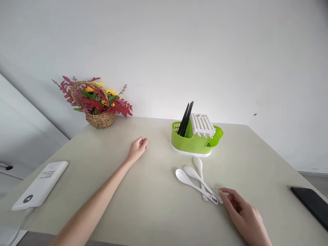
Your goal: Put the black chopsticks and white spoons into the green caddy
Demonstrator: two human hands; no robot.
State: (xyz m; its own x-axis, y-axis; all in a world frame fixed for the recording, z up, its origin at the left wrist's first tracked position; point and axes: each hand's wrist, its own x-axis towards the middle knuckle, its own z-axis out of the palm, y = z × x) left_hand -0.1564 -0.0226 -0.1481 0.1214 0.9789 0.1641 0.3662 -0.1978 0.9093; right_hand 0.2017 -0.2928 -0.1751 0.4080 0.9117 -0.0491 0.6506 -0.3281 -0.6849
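Observation:
My left hand [138, 147] rests on the table in a loose fist, with nothing visible in it. My right hand [242, 212] is at the lower right, thumb and forefinger pinched at the handle end of a white spoon [197, 176]. This spoon lies between two other white spoons: one [182, 176] at the left with a small red and black mark on its handle, and one [198, 164] behind, its handle crossing under the others. Just beyond the spoons stands a green utensil holder [189, 145] with a white slotted top [203, 124] and several black chopsticks [186, 119] in its left compartment.
A wicker basket [100, 120] of artificial flowers stands at the back left against the wall. On the left edge lies a white power bank-like device [42, 186] with a cable. A black phone [311, 205] lies at the right edge of the table [148, 208].

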